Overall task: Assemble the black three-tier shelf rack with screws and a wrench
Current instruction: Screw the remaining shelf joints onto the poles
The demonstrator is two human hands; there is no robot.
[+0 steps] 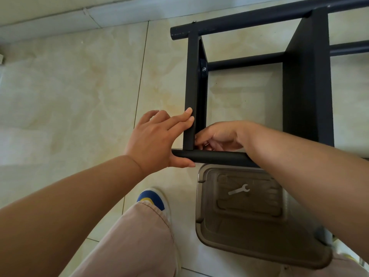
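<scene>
No legible text, label, brand, number or sign on anything in view.

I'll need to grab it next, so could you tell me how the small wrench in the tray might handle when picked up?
The wrench looks thin, flat and metal, so probably stiff and light. Lying flat on the smooth floor of the tray, it may slide and be awkward to pinch. It is unlikely to roll.

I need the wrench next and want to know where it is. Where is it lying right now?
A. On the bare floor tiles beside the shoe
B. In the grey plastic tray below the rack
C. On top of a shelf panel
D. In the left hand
B: the small silver wrench lies loose in the grey plastic tray, with neither hand on it.
</scene>
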